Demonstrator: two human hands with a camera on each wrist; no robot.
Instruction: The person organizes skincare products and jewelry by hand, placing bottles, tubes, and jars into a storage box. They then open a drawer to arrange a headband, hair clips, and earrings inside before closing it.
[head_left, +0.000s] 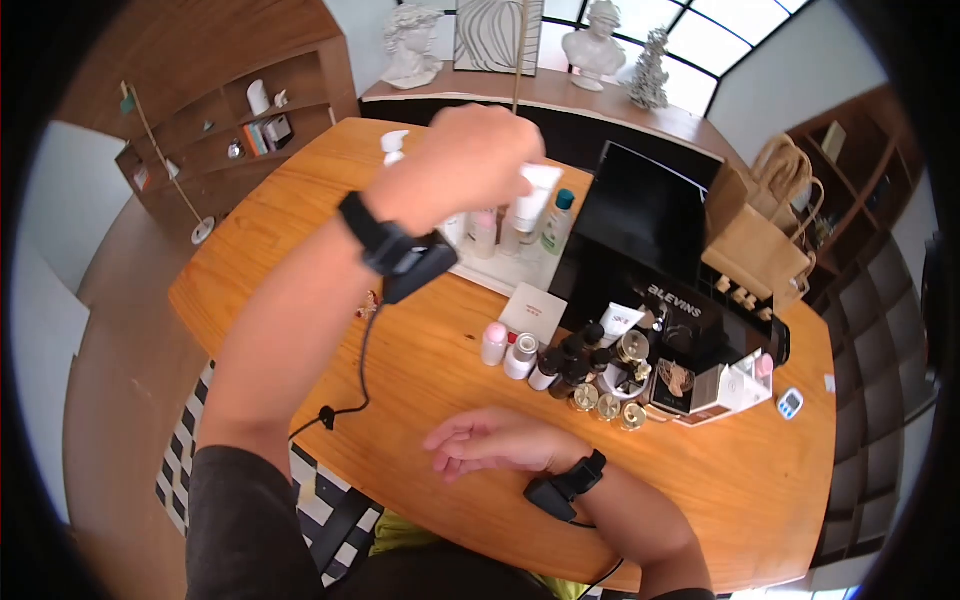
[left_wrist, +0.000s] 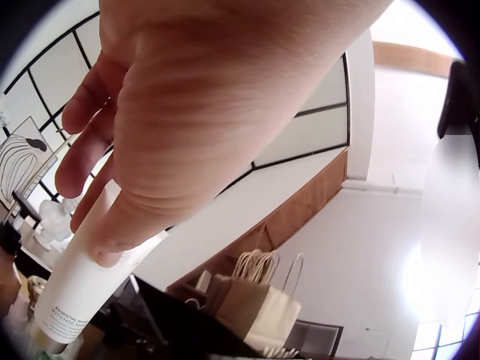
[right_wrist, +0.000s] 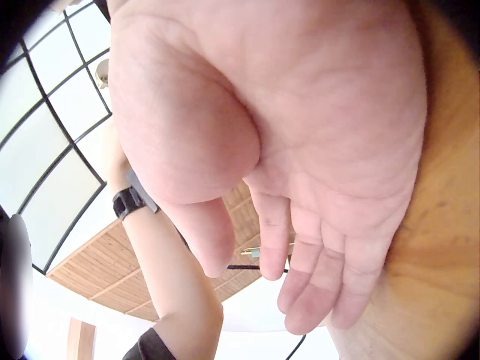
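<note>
My left hand (head_left: 465, 160) is raised over the far part of the table and pinches a white squeeze tube (head_left: 537, 200) between thumb and fingers. In the left wrist view the tube (left_wrist: 86, 277) slants downward, with small print near its lower end. Below it, bottles stand on a white tray (head_left: 490, 272), among them a clear bottle with a teal cap (head_left: 558, 222) and a pink-tinted bottle (head_left: 484, 235). Close over the table's near side, my right hand (head_left: 500, 440) holds nothing. Its fingers (right_wrist: 311, 307) are relaxed and loosely bent, palm toward the right wrist camera.
A white square box (head_left: 535, 313) lies in front of the tray. Several small bottles and gold-capped jars (head_left: 586, 397) stand mid-table, near a black case (head_left: 690, 310) with its lid up. Paper bags (head_left: 765, 240) stand at right. A white pump bottle (head_left: 394, 145) is at the back.
</note>
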